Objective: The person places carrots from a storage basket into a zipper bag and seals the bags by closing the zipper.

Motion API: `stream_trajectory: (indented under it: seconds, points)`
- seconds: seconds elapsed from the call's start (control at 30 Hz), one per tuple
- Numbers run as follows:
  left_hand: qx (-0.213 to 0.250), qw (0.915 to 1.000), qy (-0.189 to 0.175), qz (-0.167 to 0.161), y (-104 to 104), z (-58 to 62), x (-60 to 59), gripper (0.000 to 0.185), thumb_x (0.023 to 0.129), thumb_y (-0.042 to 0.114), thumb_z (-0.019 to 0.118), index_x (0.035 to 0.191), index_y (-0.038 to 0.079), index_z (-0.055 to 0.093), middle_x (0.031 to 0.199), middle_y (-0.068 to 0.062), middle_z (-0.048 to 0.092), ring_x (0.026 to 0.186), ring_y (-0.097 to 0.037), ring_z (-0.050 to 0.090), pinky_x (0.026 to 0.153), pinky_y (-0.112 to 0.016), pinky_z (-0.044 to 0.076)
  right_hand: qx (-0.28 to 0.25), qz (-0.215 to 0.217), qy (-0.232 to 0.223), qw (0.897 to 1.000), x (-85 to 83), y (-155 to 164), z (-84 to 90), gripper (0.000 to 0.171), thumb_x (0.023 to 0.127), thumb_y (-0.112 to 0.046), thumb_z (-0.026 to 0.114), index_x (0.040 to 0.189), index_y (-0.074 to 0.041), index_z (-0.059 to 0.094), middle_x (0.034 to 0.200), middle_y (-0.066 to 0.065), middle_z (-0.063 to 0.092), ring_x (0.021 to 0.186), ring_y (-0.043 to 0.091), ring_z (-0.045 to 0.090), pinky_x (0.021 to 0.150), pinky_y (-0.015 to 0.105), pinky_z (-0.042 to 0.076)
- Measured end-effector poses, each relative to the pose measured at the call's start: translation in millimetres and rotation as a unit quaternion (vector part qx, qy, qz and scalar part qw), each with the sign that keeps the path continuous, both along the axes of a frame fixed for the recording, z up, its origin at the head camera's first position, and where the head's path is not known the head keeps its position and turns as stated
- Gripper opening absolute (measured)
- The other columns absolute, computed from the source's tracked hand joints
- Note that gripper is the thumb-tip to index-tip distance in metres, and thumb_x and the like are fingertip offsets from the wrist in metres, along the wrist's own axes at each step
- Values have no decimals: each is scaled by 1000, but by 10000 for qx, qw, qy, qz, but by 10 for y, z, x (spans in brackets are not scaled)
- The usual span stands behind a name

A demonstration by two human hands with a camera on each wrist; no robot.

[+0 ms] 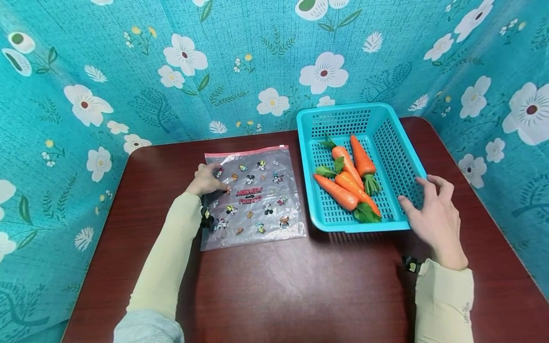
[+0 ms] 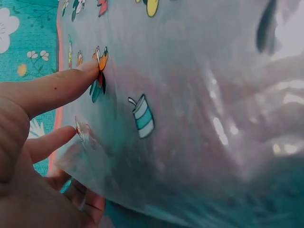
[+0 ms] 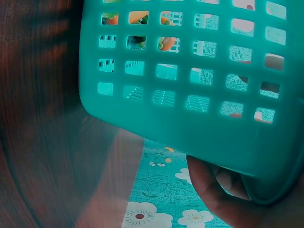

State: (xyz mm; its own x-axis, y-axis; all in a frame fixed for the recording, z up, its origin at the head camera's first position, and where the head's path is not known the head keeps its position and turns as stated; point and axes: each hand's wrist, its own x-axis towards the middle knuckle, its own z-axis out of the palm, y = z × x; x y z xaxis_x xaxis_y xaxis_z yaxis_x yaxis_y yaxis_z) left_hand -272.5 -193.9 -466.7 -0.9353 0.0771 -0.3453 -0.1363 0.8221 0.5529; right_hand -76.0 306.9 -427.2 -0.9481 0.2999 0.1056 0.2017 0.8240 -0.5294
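Observation:
A clear plastic zip bag [image 1: 274,209] printed with cartoon characters lies flat on the table, its pink zip strip at the far edge. My left hand [image 1: 207,181] grips its left edge; in the left wrist view the thumb [image 2: 71,85] presses on the printed face and other fingers go under the edge. To the right stands a turquoise plastic basket [image 1: 315,209] with perforated walls. Several orange carrots [image 1: 343,196] with green tops lie inside it. My right hand [image 1: 437,219] holds the basket's near right corner, thumb over the rim and fingers [image 3: 204,185] along the outside.
A dark reddish-brown table [image 1: 274,290] carries the bag and the basket. Behind it and on both sides hangs a turquoise curtain [image 1: 240,62] with white flowers, close to the table's edges. The basket's far side is near the back edge.

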Motion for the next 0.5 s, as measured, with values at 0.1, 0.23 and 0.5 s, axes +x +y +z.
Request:
stream_trajectory:
  seconds: [0.1,0.23,0.5]
  points:
    - [-145,9995,231,-147,-21,-5,3,79,76,20,80,143,2,42,139,-24,30,123,-40,29,103,-57,37,0,14,-7,10000,-4,-7,5,65,95,-38,52,149,-7,32,153,19,18,88,47,49,73,58,37]
    - [-301,9972,628,-264,-45,-4,1,63,80,19,76,134,-4,53,133,-24,39,121,-40,35,102,-55,38,-7,17,-46,10000,-3,-7,6,66,95,-38,52,149,-7,31,153,20,17,90,47,48,73,57,37]
    - [59,9949,1006,-10,-74,8,0,50,83,12,71,129,-1,56,122,-22,56,113,-35,53,91,-50,49,-27,23,-43,10000,0,-2,1,67,95,-37,54,150,-7,29,154,20,17,96,48,47,74,59,38]
